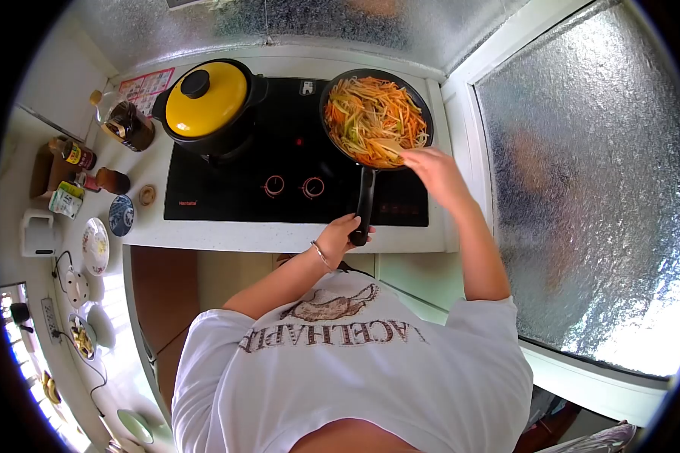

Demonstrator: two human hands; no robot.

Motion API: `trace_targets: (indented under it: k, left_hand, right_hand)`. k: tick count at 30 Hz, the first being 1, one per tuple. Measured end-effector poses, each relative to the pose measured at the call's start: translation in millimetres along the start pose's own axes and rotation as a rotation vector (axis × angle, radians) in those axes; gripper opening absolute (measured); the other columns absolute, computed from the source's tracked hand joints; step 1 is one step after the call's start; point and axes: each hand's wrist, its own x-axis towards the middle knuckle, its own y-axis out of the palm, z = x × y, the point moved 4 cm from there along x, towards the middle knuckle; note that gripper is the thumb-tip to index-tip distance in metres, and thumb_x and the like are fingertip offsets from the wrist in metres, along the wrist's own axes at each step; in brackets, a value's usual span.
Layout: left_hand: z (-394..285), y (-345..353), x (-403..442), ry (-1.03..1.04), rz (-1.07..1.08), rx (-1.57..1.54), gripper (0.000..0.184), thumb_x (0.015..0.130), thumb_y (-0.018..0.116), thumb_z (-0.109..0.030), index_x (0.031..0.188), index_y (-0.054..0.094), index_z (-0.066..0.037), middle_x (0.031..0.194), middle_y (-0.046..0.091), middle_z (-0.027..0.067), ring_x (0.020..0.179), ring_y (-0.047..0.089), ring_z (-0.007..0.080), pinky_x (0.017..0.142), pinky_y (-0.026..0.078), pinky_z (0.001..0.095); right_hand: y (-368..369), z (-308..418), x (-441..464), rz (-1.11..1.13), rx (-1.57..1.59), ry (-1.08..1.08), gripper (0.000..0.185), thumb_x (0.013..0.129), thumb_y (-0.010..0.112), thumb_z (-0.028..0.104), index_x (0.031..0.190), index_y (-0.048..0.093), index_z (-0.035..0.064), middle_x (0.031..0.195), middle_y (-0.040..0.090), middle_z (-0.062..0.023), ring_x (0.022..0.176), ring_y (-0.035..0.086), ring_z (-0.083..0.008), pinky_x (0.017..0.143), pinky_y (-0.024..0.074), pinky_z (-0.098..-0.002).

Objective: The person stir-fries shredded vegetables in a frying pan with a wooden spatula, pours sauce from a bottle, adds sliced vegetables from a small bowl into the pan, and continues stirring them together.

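Observation:
A black frying pan (429, 113) sits on the right side of the black cooktop (227, 189), filled with shredded vegetables (366, 109) in orange, pale green and white. My left hand (338, 235), a bracelet at its wrist, is wrapped round the end of the pan's handle (366, 198). My right hand (432, 172) is at the pan's lower right rim, closed on a wooden spatula (387, 146). The spatula's blade lies among the shreds, and my fingers cover its handle.
A black pot with a yellow lid (204, 102) stands on the cooktop's left. Left of it are a large bottle of dark liquid (132, 124), smaller jars (113, 180), a blue patterned bowl (121, 215) and a flowered plate (95, 247). A textured glass panel (582, 189) borders the right.

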Motion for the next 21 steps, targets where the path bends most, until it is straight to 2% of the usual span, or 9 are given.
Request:
trace_targets:
  k: [4,6,8,12,14,16,18,20,21]
  left_hand:
    - [1,-1,-2,-0.005,0.002,0.014,0.024,0.092,0.038,-0.018,0.107,0.048,-0.002,0.098,0.059,0.0108,0.087,0.055,0.0184,0.077,0.044,0.0285]
    - [-1,-1,-1,0.000,0.003,0.008,0.023,0.092,0.039,-0.018,0.106,0.048,-0.003,0.099,0.059,0.0109,0.088,0.055,0.0184,0.077,0.044,0.0281]
    - [-2,0,-6,0.001,0.009,-0.017,0.022,0.092,0.039,-0.019,0.104,0.050,-0.004,0.101,0.060,0.0110,0.090,0.056,0.0188,0.078,0.043,0.0276]
    - [2,-10,-13,-0.012,0.000,-0.020,0.026,0.092,0.042,-0.022,0.107,0.050,-0.003,0.102,0.060,0.0106,0.089,0.057,0.0168,0.078,0.044,0.0265]
    - [7,-32,-14,0.088,-0.071,0.144,0.028,0.090,0.045,-0.023,0.110,0.052,-0.004,0.098,0.061,0.0086,0.083,0.058,0.0138,0.073,0.045,0.0248]
    - [0,-68,-19,0.252,-0.153,0.421,0.025,0.087,0.052,-0.019,0.107,0.055,-0.004,0.087,0.062,0.0061,0.070,0.058,0.0117,0.061,0.046,0.0244]
    - [-22,-98,-24,0.534,-0.515,1.071,0.032,0.077,0.060,-0.017,0.105,0.054,-0.003,0.090,0.061,0.0105,0.072,0.058,0.0205,0.064,0.047,0.0298]
    - [-44,-100,-24,0.669,-0.649,1.234,0.035,0.074,0.062,-0.013,0.106,0.053,-0.003,0.099,0.058,0.0133,0.080,0.057,0.0267,0.070,0.047,0.0340]
    - [-49,-99,-14,0.766,-0.662,1.339,0.038,0.073,0.063,-0.014,0.108,0.052,-0.005,0.107,0.055,0.0120,0.094,0.053,0.0265,0.079,0.044,0.0363]
  right_hand:
    - [25,-24,10,-0.097,-0.194,-0.197,0.018,0.082,0.057,0.009,0.099,0.062,0.0031,0.095,0.063,-0.0136,0.082,0.060,-0.0262,0.073,0.0476,-0.0318]
    - [5,-38,13,-0.195,0.016,0.059,0.019,0.082,0.056,0.008,0.099,0.062,0.0036,0.095,0.061,-0.0149,0.083,0.059,-0.0294,0.073,0.0465,-0.0353]
    - [-22,-39,8,-0.288,0.118,0.184,0.019,0.083,0.056,0.012,0.099,0.063,0.0047,0.091,0.063,-0.0152,0.080,0.061,-0.0281,0.070,0.0473,-0.0314]
    - [-18,-68,1,-0.335,0.040,0.226,0.019,0.083,0.056,0.012,0.100,0.062,0.0040,0.090,0.063,-0.0155,0.080,0.062,-0.0246,0.072,0.0469,-0.0301]
    - [-4,-72,2,-0.288,0.003,0.233,0.019,0.084,0.056,0.011,0.100,0.062,0.0035,0.091,0.063,-0.0160,0.080,0.062,-0.0236,0.073,0.0468,-0.0296]
    - [-5,-55,-7,-0.387,-0.051,0.136,0.020,0.084,0.056,0.009,0.102,0.062,0.0027,0.092,0.064,-0.0107,0.080,0.060,-0.0130,0.074,0.0458,-0.0240]
    - [-18,-36,-22,-0.486,0.033,0.199,0.021,0.086,0.054,0.009,0.104,0.062,0.0021,0.093,0.064,-0.0096,0.080,0.060,-0.0126,0.075,0.0463,-0.0243]
    - [-26,-23,-37,-0.567,0.091,0.219,0.021,0.086,0.054,0.009,0.104,0.062,0.0027,0.092,0.064,-0.0103,0.080,0.061,-0.0133,0.074,0.0473,-0.0255]
    - [-30,-20,-45,-0.662,0.141,0.234,0.020,0.086,0.053,0.009,0.104,0.062,0.0034,0.092,0.064,-0.0111,0.079,0.062,-0.0140,0.073,0.0484,-0.0267]
